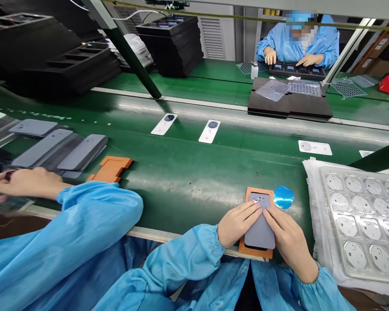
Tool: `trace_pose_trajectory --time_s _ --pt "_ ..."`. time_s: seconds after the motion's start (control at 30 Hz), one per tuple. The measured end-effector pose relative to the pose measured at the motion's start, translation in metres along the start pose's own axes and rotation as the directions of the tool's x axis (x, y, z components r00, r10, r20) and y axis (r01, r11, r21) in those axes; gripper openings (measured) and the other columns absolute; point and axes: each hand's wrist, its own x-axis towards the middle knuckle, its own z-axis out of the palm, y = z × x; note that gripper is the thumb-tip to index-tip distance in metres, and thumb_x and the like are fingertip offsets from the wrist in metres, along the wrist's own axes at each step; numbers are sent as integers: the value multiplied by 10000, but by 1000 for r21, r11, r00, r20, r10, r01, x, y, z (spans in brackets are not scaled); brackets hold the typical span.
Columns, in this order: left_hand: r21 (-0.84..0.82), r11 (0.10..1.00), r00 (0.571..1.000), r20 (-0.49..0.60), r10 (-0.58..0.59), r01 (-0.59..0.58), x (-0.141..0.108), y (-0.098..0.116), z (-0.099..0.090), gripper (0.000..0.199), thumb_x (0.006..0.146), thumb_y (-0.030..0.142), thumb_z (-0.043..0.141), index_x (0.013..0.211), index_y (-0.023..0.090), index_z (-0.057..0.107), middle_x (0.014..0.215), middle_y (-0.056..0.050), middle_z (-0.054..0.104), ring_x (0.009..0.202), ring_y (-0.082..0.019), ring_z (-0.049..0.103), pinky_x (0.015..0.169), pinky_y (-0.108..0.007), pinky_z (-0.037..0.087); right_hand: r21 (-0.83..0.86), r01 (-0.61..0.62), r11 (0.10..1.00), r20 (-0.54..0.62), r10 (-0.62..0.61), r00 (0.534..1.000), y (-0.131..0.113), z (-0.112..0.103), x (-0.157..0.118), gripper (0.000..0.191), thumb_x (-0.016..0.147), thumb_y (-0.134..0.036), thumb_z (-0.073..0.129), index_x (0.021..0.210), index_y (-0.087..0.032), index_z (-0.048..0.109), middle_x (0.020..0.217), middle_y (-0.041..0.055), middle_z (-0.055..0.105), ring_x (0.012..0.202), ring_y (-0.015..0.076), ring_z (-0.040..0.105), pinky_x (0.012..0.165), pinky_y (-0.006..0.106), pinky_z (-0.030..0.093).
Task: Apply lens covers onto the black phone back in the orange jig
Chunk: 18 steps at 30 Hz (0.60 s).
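Observation:
A grey phone-back plate lies in an orange jig at the near edge of the green belt. My left hand holds the plate's left side, fingertips near its camera cut-outs. My right hand holds the right side, with the index fingertip on the plate's upper part. A round blue film disc lies on the belt just right of the jig's top, close to my right fingertips.
A clear blister tray of round parts sits at right. White cards lie on the belt. A co-worker's sleeve and hand are at left near grey plates and an orange jig. Another person works opposite.

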Motion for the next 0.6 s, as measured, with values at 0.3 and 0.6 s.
trace_pose_trajectory --time_s 0.3,0.6 --pt "-6 1000 999 32 24 -23 1 -5 8 396 986 117 409 1370 133 506 1307 -126 610 1369 -204 472 1124 -350 480 -98 61 993 16 -59 998 9 11 -10 409 953 -48 396 1316 -88 581 1252 145 641 1184 240 606 997 404 536" --pt "133 991 986 159 -53 32 0 -15 13 336 949 172 467 1263 135 583 1366 -168 552 1340 -266 497 1104 -441 462 -157 101 982 138 -79 987 18 26 -7 395 962 -88 398 1311 -65 582 1315 153 605 1234 266 567 1035 446 490"
